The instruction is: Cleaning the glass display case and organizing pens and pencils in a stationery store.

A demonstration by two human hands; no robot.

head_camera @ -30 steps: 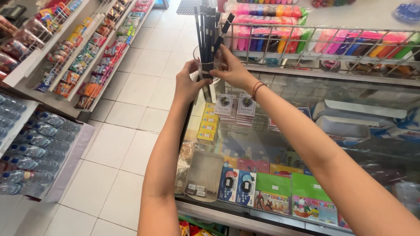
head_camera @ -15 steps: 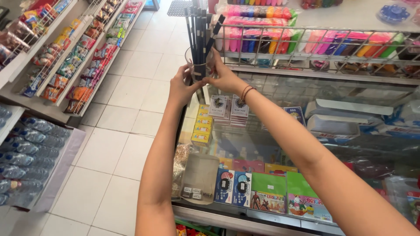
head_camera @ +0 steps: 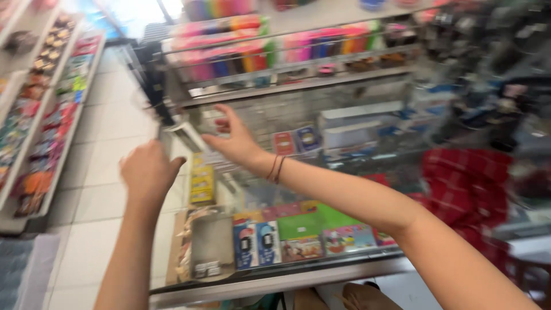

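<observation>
The whole picture is smeared by motion. My right hand (head_camera: 232,138) hovers over the glass counter top (head_camera: 344,172) with its fingers spread and nothing in it; thin bracelets (head_camera: 274,169) circle its wrist. My left hand (head_camera: 149,172) floats lower and to the left, back towards me, thumb apart, with nothing showing in it. A dark bundle of pens in a holder (head_camera: 154,86) stands at the counter's far left corner, beyond both hands and touched by neither.
A wire rack of colourful packets (head_camera: 275,63) runs along the counter's back. Cards and small boxes (head_camera: 298,229) lie under the glass, yellow packets (head_camera: 202,181) at its left end. Snack shelves (head_camera: 51,115) line the tiled aisle (head_camera: 103,172) on the left.
Both hands have let go of the pen bundle and dropped back towards me. The view has swung to the right and is now blurred.
</observation>
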